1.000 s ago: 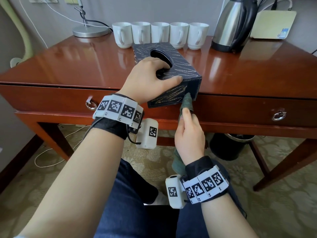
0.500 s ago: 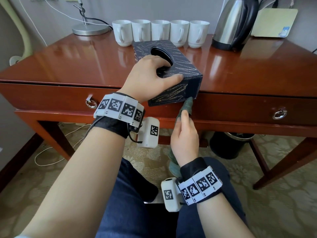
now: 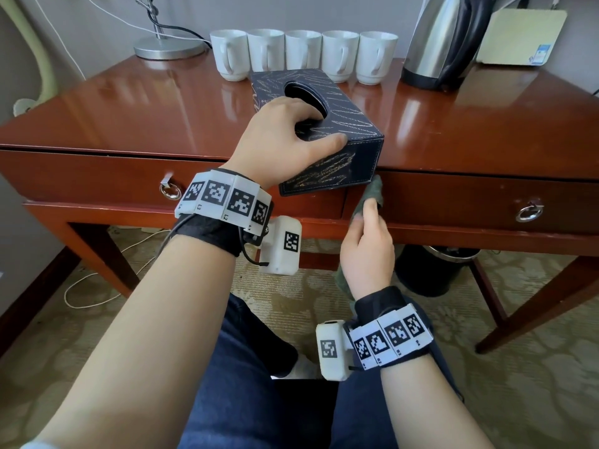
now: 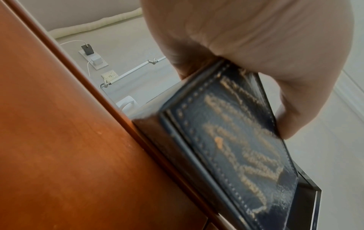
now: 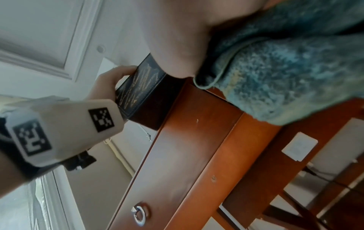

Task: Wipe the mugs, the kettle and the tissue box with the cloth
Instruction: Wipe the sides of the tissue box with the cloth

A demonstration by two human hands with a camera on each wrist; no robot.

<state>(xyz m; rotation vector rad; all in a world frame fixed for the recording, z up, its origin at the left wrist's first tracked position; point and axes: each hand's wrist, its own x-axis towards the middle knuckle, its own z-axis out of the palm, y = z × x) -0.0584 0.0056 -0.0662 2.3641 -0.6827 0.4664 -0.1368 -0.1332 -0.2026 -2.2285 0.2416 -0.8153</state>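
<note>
Fingers (image 3: 311,116) of the left hand (image 3: 282,140) curl around the tissue box (image 3: 343,124); the right hand (image 3: 368,251) pinches the cloth (image 3: 372,192). Box overhangs the glossy wooden desk (image 3: 146,105). Mugs (image 3: 303,55) stand at 12 o'clock, kettle (image 3: 444,40) at 1.

You had before you a glossy reddish-brown wooden desk (image 3: 136,118) with two front drawers, each fitted with a silver ring pull (image 3: 170,190). It stood against a plain grey wall (image 3: 97,30) on a beige patterned carpet (image 3: 518,384). A round silver lamp base (image 3: 168,50) sat at the desk's back left corner. A black round waste bin (image 3: 434,270) stood beneath the desk.
</note>
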